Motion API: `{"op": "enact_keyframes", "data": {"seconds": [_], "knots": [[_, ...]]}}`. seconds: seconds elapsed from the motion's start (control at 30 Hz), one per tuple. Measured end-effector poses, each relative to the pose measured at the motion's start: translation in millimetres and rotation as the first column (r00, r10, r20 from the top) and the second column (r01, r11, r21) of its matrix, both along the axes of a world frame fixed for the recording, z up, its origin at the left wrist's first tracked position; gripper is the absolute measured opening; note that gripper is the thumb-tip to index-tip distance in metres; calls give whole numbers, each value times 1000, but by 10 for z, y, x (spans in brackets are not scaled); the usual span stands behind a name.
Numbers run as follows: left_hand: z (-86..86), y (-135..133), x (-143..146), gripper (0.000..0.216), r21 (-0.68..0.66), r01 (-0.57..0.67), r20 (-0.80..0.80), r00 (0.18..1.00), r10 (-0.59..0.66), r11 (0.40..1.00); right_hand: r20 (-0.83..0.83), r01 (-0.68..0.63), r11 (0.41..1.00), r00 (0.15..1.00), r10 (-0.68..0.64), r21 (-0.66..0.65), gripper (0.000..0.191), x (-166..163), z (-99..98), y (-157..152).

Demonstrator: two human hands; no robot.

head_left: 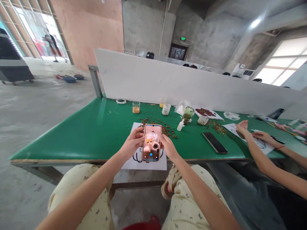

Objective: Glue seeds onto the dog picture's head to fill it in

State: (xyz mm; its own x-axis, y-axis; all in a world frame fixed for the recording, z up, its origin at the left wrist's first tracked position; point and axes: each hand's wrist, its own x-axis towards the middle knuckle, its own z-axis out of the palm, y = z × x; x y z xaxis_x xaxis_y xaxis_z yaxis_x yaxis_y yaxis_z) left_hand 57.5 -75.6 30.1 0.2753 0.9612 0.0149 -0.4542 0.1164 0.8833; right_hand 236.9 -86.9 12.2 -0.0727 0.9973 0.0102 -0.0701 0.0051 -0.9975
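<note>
Left fingers (138, 139) and right fingers (165, 140): part-curled, gripping 1 lit phone (152, 143) between them by its 2 long edges, screen up, reading 09:44.

Progress: phone is up in hand; below the fingers lies 1 paper (160, 164), jutting past the near edge of the worktop (103, 127). Its lower part shows black lines only; the remainder is hidden by phone and fingers, so done versus left cannot be told. Bits (170, 130), too many to count, lie loose just beyond the fingers.

Counts: 5 cups (136, 108) in view, all beyond the fingers, 1 of them tipped; 1 bottle (180, 124), beyond and right; 1 tape roll (121, 101), far left; 1 dark phone (215, 142), right, untouched; 2 co-worker's hands (242, 128), well right.
</note>
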Motion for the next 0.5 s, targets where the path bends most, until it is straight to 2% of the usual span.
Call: {"op": "enact_keyframes", "data": {"seconds": [0.17, 0.27, 0.5], "knots": [[12, 42, -46, 53, -4, 110, 39, 993, -110, 994, 38, -5, 999, 999, 3, 44, 47, -4, 2, 10], [-10, 59, -45, 52, -22, 109, 35, 994, -108, 994, 71, 4, 1000, 997, -6, 31, 49, -7, 6, 15], [15, 54, -37, 51, -48, 88, 11, 996, -87, 995, 31, -11, 1000, 999, 10, 14, 55, -13, 0, 25]]}}
